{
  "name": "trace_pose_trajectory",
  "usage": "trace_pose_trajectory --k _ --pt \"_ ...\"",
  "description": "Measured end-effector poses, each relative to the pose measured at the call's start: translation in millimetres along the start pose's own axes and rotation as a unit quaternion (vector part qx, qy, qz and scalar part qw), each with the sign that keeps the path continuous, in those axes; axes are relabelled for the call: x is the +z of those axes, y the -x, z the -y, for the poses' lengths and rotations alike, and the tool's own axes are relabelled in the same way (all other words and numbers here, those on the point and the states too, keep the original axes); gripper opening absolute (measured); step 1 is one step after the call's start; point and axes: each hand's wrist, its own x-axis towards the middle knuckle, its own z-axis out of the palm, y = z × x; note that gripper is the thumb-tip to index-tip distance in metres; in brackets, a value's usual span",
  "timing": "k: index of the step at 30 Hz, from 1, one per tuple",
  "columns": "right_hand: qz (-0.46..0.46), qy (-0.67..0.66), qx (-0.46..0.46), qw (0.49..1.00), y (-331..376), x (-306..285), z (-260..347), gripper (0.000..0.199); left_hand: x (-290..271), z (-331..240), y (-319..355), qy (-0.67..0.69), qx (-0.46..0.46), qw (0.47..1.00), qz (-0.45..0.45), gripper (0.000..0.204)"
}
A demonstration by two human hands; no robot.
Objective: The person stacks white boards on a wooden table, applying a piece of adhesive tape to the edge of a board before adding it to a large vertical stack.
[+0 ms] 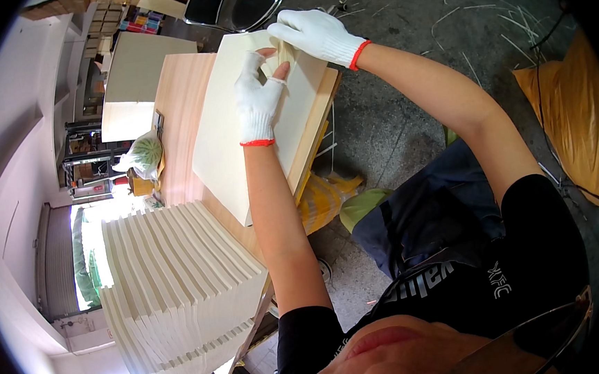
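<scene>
A large cream sheet of board point(223, 137) lies on the wood-grain table. Over its far end, both hands are close together at a narrow, cream-coloured strip point(282, 55). My left hand point(257, 103), in a white knitted glove with bare thumb and forefinger tips, curls around the strip's near part. My right hand point(315, 38), fully gloved with a red cuff, bends its fingers over the strip's far part. Whether the strip is loose or part of the sheet is hidden by the fingers.
A tall stack of cream boards point(173, 265) stands near left on the table point(182, 91). Beyond the table is a black chair point(248, 3). Thin offcuts point(521, 25) lie on the floor. A yellow sack point(566, 120) is at right, a plastic bag point(146, 154) at left.
</scene>
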Motion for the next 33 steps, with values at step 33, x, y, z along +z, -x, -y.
trace_pose_trajectory --k 33 --pt "-0.02 -0.044 0.027 0.998 -2 6 -7 0.044 -1 -4 0 0.014 0.002 1.0 0.004 0.022"
